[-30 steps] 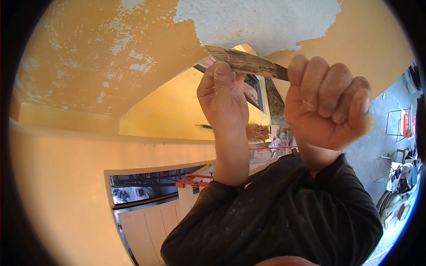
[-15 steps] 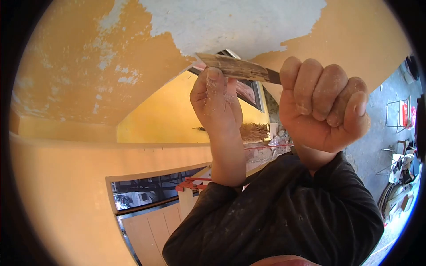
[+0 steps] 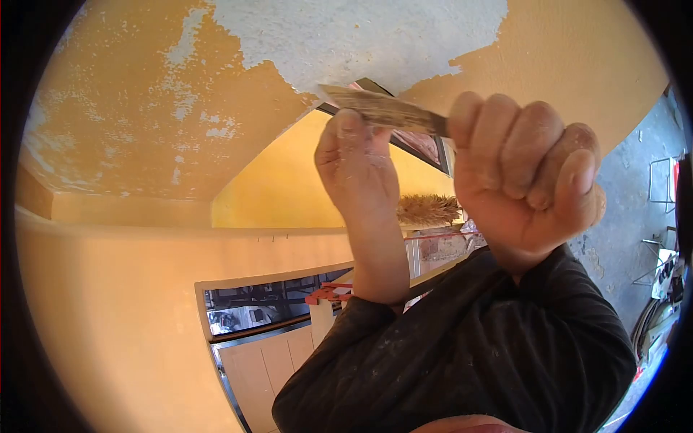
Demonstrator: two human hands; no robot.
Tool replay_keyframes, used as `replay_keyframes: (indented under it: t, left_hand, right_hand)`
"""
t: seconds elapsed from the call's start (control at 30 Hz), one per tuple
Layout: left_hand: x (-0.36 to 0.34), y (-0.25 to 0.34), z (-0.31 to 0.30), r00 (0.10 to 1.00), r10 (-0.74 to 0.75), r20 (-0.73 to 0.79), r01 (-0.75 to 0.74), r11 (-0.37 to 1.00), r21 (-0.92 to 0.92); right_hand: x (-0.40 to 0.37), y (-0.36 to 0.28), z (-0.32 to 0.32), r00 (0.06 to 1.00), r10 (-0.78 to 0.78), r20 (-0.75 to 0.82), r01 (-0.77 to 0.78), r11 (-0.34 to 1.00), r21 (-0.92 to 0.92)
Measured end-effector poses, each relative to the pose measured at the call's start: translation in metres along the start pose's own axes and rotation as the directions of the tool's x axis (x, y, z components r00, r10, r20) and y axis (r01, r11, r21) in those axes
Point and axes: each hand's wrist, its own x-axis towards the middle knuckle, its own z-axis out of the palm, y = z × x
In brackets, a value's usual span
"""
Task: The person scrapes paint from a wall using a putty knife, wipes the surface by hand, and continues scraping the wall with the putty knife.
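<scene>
A long, flat scraper [image 3: 386, 112] with a slanted tip and a streaked, dirty blade is held up in front of me, nearly level. My right hand [image 3: 527, 155] is a closed fist around its right end, and the handle is hidden inside the fingers. My left hand [image 3: 357, 155] pinches the blade near the tip, thumb in front and the other fingers mostly hidden behind. Pale dust clings to the skin of both hands. Above the blade is an orange surface with a bare grey-white patch [image 3: 375, 40] with ragged edges.
On the left, more orange paint is worn in white flecks [image 3: 180, 94]. A framed opening [image 3: 274, 303] sits below. Behind my arms are a bushy brown brush head [image 3: 429, 209] and a red clamp-like piece [image 3: 328, 292]. Chairs and clutter [image 3: 660, 267] stand at far right.
My view has shifted slightly, so the background sits a little differently. Both hands keep their hold on the scraper, whose blade now tilts a little more downward to the right.
</scene>
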Motion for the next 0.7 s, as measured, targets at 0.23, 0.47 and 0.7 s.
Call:
replay_keyframes:
  t: [0.23,0.47,0.7]
  left_hand:
    - [0.001,-0.002,-0.001,0.998,-0.010,0.057,0.012,0.999,-0.032]
    - [0.001,-0.006,0.001,0.997,0.021,0.080,-0.018,0.999,-0.046]
    - [0.002,-0.004,-0.006,1.000,0.010,0.024,-0.009,0.999,-0.031]
  right_hand:
    - [-0.004,-0.011,0.000,0.994,0.063,-0.094,-0.074,0.991,-0.114]
    - [0.000,-0.012,-0.007,0.997,0.057,-0.048,-0.061,0.995,-0.081]
    - [-0.006,0.003,-0.001,0.984,0.063,-0.167,-0.066,0.998,-0.016]
